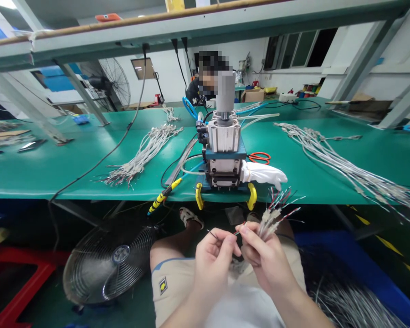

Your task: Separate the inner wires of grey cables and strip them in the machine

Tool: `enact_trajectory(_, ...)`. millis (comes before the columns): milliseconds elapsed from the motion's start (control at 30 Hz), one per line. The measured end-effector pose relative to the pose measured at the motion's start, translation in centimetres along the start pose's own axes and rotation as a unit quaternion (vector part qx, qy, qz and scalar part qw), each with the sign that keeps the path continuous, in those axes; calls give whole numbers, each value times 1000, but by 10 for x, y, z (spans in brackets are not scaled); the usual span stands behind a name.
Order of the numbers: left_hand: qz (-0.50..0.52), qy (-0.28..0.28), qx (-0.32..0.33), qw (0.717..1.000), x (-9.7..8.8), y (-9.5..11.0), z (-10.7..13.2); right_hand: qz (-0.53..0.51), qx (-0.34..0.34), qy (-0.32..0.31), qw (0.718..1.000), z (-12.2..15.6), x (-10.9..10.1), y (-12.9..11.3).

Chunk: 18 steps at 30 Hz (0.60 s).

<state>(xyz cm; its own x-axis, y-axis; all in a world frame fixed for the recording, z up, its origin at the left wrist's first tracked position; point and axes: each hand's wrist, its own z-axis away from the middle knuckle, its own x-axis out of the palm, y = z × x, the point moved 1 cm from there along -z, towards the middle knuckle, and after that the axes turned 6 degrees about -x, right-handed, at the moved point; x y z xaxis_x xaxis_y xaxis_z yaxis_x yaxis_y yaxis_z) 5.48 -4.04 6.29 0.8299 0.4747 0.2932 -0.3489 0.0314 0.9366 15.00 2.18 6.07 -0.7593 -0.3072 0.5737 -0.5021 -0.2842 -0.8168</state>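
Note:
Above my lap, my left hand [215, 255] pinches a thin wire between thumb and fingers, and a dark wire end [212, 234] sticks out past its fingertips. Close beside it, my right hand [264, 253] is closed around a bundle of cables [269, 219] with pale sleeves and fanned-out red, white and dark wire ends. Its thumb and forefinger also pinch thin coloured wires [238, 233] that run between the two hands. The lower part of the bundle is mostly hidden by my hands.
A pneumatic press [224, 141] stands at the edge of the green table [171, 180]. Cable bundles lie left [146, 152] and right [345, 159]. A yellow-black pen-like tool [164, 197] hangs at the edge. Below are a floor fan [121, 255] and a blue bin [355, 259]. A person [194, 91] sits opposite.

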Motion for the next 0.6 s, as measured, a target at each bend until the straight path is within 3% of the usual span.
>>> enact_trajectory(100, 26, 11, -13, 1000, -2, 1, -3, 23, -13, -2, 1000, 2, -3, 3)
enact_trajectory(300, 25, 42, 17, 999, -2, -1, -5, 124, -110, 1, 986, 4, -9, 11)
enact_trajectory(600, -2, 43, 0, 999, 9, -15, 6, 25, -70, -10, 997, 4, 5, 1)
